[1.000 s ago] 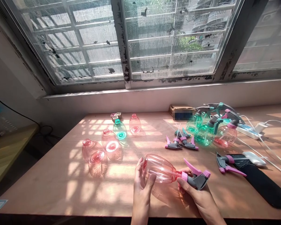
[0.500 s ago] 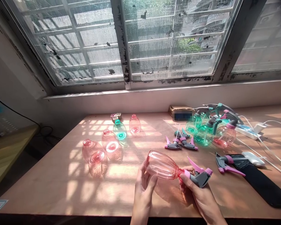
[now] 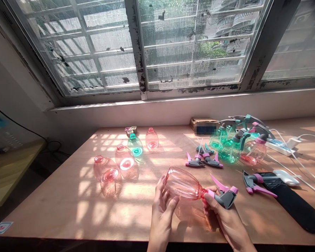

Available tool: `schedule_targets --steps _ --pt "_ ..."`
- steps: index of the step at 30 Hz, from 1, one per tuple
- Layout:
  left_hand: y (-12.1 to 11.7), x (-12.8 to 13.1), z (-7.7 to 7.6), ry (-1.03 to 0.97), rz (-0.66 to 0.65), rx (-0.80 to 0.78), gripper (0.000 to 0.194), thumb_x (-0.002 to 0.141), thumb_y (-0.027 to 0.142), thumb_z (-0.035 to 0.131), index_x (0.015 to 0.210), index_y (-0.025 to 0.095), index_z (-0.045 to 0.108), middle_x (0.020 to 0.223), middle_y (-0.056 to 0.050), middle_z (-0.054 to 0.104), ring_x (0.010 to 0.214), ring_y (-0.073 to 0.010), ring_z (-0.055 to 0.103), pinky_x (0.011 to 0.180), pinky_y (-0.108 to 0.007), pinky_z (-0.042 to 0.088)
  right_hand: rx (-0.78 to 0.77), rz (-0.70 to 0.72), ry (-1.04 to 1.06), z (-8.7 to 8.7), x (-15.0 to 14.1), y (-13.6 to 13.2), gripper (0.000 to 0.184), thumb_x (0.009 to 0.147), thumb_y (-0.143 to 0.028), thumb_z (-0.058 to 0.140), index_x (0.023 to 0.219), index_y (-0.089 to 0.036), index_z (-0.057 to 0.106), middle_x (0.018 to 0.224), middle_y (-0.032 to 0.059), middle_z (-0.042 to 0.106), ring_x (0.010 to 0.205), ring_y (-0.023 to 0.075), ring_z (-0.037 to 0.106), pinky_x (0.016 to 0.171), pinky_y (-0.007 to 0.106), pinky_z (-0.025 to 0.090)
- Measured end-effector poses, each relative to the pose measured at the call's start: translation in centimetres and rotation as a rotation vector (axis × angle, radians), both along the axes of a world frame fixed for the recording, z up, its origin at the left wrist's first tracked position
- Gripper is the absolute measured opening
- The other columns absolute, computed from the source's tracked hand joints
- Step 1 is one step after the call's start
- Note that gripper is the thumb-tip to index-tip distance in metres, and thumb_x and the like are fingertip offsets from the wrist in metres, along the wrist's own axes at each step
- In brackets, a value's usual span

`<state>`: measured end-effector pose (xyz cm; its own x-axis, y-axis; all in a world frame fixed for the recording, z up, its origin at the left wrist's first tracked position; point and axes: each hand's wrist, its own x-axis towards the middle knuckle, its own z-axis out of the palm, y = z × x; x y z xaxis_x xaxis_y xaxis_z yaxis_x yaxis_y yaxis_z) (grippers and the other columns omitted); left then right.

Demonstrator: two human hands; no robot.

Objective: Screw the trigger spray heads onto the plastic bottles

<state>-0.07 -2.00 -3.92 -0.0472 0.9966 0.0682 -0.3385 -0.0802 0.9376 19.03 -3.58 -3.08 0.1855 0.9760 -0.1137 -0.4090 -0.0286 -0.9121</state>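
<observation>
A clear pink spray bottle (image 3: 183, 183) lies tilted sideways between my hands above the table's front part. My left hand (image 3: 164, 206) is wrapped round its base end, thumb along the near side. At the neck, my right hand (image 3: 220, 211) pinches the pink collar of a grey and pink trigger sprayer head (image 3: 227, 196), which sits on the bottle's mouth. Whether the collar is fully screwed on, I cannot tell. Another grey and pink sprayer head (image 3: 256, 183) rests to the right, partly over a black flat object (image 3: 296, 206).
To the left stand open pink bottles (image 3: 105, 169) and a green bottle (image 3: 135, 145). Loose sprayer heads (image 3: 203, 159) lie beyond my hands. Green bottles with sprayers (image 3: 229, 150), a cardboard box (image 3: 204, 126), a power strip (image 3: 280, 147) and white cables are at the back right.
My hands and the bottle stay in nearly the same place, and the fingers at the collar have shifted slightly. The whole view has moved a little.
</observation>
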Motion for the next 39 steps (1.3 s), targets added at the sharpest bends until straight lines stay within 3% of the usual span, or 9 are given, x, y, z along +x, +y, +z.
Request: schedule_targets --steps 2,5,11,16,20,24,30,33,39 --pt "0.0 0.0 -0.2 0.028 0.007 0.008 0.069 0.091 0.042 0.084 0.155 0.035 0.058 0.17 -0.012 0.05 0.156 -0.0397 0.046 0.13 -0.057 0.034 -0.01 0.005 0.0 0.0 0.0 0.0 0.046 0.076 -0.053 0.097 0.095 -0.024 0.067 0.064 -0.0041 0.067 0.055 0.0142 0.061 0.052 0.023 0.05" --pt "-0.1 0.1 0.0 0.037 0.018 0.015 0.075 0.089 0.046 0.085 0.157 0.034 0.055 0.17 -0.013 0.05 0.154 -0.0392 0.05 0.127 -0.054 0.04 -0.009 -0.004 -0.014 -0.1 0.0 0.0 0.046 0.076 -0.052 0.097 0.098 -0.022 0.07 0.061 -0.0029 0.068 0.055 0.0153 0.061 0.054 0.025 0.05" --pt "-0.1 0.3 1.0 0.029 0.07 -0.023 0.073 0.089 0.054 0.083 0.153 0.028 0.06 0.163 -0.015 0.058 0.152 -0.0389 0.053 0.122 -0.048 0.047 -0.06 -0.028 -0.049 0.0 -0.1 -0.1 0.057 0.058 -0.045 0.107 0.099 -0.022 0.075 0.064 -0.0028 0.07 0.055 0.0181 0.062 0.054 0.029 0.051" --pt "-0.2 0.4 1.8 0.017 0.05 -0.033 0.065 0.092 0.05 0.082 0.15 0.03 0.063 0.155 -0.013 0.066 0.142 -0.0362 0.062 0.118 -0.046 0.051 -0.027 -0.021 0.015 0.2 -0.3 0.0 0.051 0.067 -0.048 0.102 0.098 -0.022 0.071 0.063 -0.0028 0.07 0.054 0.0151 0.061 0.055 0.026 0.052" --pt "-0.1 0.3 1.5 -0.004 0.021 -0.031 0.061 0.09 0.044 0.085 0.147 0.032 0.065 0.162 -0.012 0.061 0.143 -0.0359 0.062 0.12 -0.047 0.05 -0.066 -0.014 0.036 0.6 -0.2 0.0 0.055 0.069 -0.052 0.101 0.099 -0.023 0.066 0.064 -0.0032 0.07 0.053 0.0148 0.062 0.049 0.022 0.05" --pt "-0.2 0.2 0.9 -0.003 -0.019 -0.008 0.07 0.092 0.042 0.084 0.156 0.035 0.056 0.168 -0.011 0.054 0.146 -0.0347 0.059 0.122 -0.047 0.048 -0.074 -0.019 0.063 0.5 0.0 0.0 0.056 0.068 -0.052 0.101 0.099 -0.025 0.063 0.064 -0.0039 0.069 0.054 0.0145 0.061 0.044 0.019 0.046" --pt "-0.3 0.2 0.6 0.063 0.096 -0.015 0.071 0.089 0.054 0.082 0.152 0.031 0.061 0.166 -0.015 0.056 0.148 -0.0397 0.057 0.122 -0.051 0.048 -0.065 0.029 0.037 -0.1 0.1 0.0 0.057 0.07 -0.05 0.101 0.109 -0.026 0.066 0.063 -0.004 0.068 0.048 0.0138 0.057 0.042 0.021 0.044" --pt "0.0 0.1 0.3 0.068 0.141 -0.03 0.066 0.089 0.057 0.081 0.148 0.03 0.065 0.164 -0.013 0.058 0.154 -0.0396 0.05 0.127 -0.051 0.041 -0.06 0.033 0.026 -0.2 0.0 -0.1 0.059 0.068 -0.048 0.102 0.112 -0.025 0.07 0.066 -0.0037 0.069 0.049 0.0129 0.058 0.046 0.022 0.046" --pt "0.0 0.3 0.8 0.042 0.13 -0.042 0.058 0.093 0.052 0.079 0.145 0.03 0.066 0.163 -0.012 0.06 0.157 -0.0371 0.046 0.131 -0.053 0.034 -0.053 -0.004 0.045 0.2 -0.2 -0.1 0.054 0.07 -0.05 0.1 0.106 -0.024 0.07 0.064 -0.0028 0.07 0.052 0.0146 0.062 0.05 0.024 0.05"
